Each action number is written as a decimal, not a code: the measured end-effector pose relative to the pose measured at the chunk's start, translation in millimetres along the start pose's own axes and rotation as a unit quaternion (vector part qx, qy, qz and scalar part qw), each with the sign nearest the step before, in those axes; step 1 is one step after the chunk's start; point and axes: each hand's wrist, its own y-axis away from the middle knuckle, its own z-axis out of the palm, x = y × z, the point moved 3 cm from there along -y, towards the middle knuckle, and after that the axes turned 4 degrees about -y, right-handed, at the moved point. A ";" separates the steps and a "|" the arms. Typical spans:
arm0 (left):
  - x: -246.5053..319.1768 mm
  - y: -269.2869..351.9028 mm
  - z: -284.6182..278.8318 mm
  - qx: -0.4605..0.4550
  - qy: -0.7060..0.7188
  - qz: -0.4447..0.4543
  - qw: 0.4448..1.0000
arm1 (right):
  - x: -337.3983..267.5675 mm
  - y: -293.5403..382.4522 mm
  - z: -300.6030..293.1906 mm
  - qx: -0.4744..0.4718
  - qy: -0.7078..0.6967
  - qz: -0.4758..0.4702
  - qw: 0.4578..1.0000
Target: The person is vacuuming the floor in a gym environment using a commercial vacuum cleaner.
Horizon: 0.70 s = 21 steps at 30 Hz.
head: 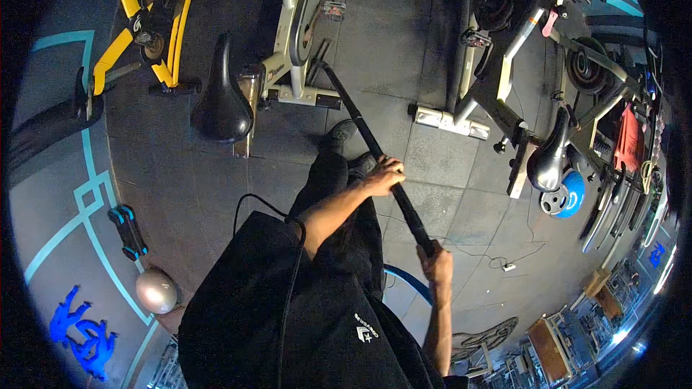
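Observation:
Both of my hands grip a long black tube (369,135), which looks like a vacuum cleaner wand. My left hand (385,175) is wrapped around its middle. At the near end, my right hand (436,266) closes around the top of the tube. The tube slants forward and left to a thin dark end piece (320,59) at floor level. This end lies beside the base (305,95) of a light-coloured exercise bike, near its pedal (334,9). My shoe (341,134) is on the floor left of the tube.
A black bike saddle (224,100) juts out at left, before a yellow bike (118,54). More bikes stand at right, with a saddle (547,159) and weight plate (554,198). A cable with a white plug (508,267) crosses the floor. A silver ball (155,290) rests by the wall.

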 end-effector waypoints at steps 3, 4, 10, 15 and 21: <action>-17.6 24.2 -11.3 0.029 -0.017 0.010 0.999 | -8.0 6.9 38.2 -0.019 0.000 0.012 1.000; -20.7 30.1 -13.9 0.018 -0.007 0.012 1.000 | -10.3 9.7 50.1 -0.024 0.022 0.024 0.999; 2.6 38.7 -0.1 0.026 -0.005 -0.002 1.000 | 10.8 33.3 51.9 -0.007 0.018 0.055 0.998; 36.5 30.8 34.4 0.086 0.035 0.021 0.995 | 25.7 49.9 22.0 0.003 0.045 0.076 0.996; 2.7 30.5 0.7 0.054 0.003 0.003 0.999 | 10.0 21.0 46.4 0.005 0.075 0.029 0.997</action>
